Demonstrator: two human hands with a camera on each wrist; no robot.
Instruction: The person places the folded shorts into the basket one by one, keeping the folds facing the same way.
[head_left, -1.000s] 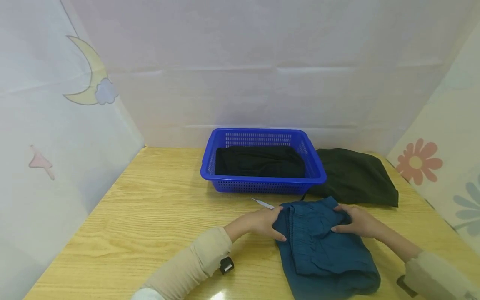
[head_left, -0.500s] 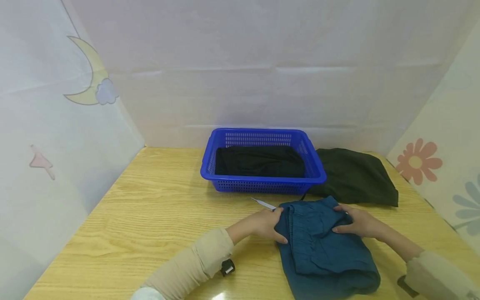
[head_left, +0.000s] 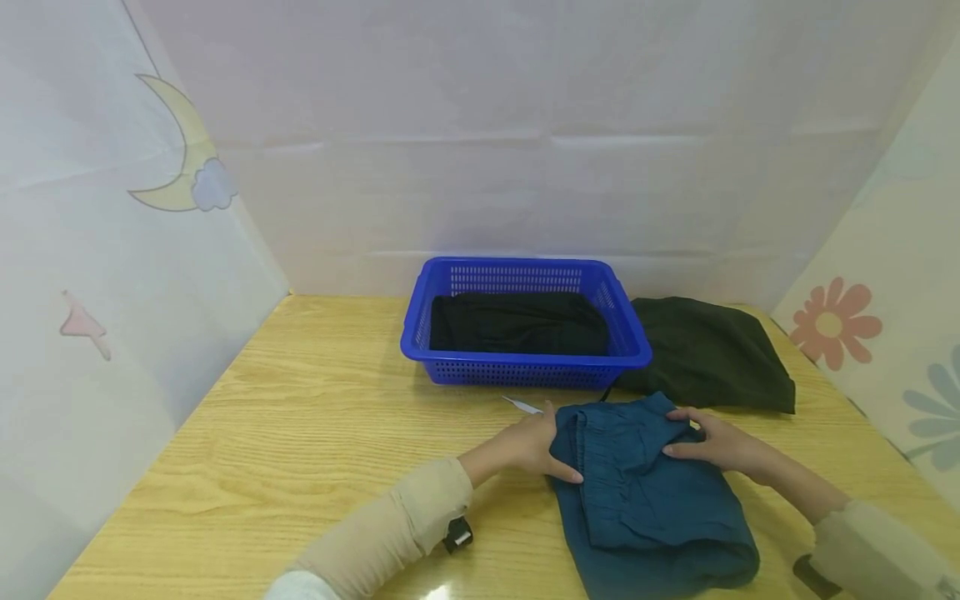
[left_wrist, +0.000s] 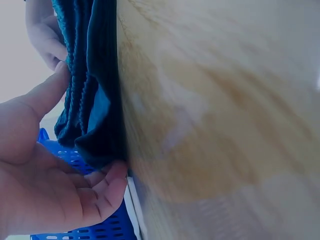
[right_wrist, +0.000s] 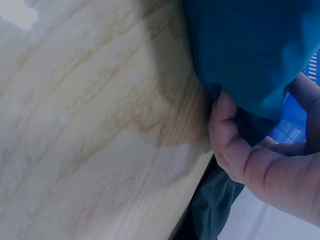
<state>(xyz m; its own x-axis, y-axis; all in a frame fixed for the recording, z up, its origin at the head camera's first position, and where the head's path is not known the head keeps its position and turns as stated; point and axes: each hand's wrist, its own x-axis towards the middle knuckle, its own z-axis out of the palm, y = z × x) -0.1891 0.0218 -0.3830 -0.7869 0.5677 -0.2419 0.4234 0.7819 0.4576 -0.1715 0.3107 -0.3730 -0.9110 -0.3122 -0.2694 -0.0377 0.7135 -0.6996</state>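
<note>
Folded teal trousers [head_left: 652, 492] with a gathered elastic waistband lie at the table's front right. My left hand [head_left: 528, 446] is at their left edge. In the left wrist view its thumb [left_wrist: 52, 87] lies against the layered folds, and the curled fingers [left_wrist: 107, 192] meet the cloth's lower edge by the table. On the far right side, my right hand [head_left: 716, 442] holds the trousers with its thumb on top. The right wrist view shows fingers [right_wrist: 227, 135] tucked under the teal cloth; some fingertips are hidden there.
A blue perforated basket [head_left: 525, 360] holding a folded black garment [head_left: 517, 323] stands behind the trousers. Dark green cloth [head_left: 705, 354] lies to its right. A slim, pale, pointed object [head_left: 521, 405] lies beyond my left hand, partly hidden. Walls border the wooden table [head_left: 300, 417].
My left hand has shifted slightly; its thumb reaches a little farther onto the trousers and its index finger is raised. The right hand and the trousers stay nearly still.
</note>
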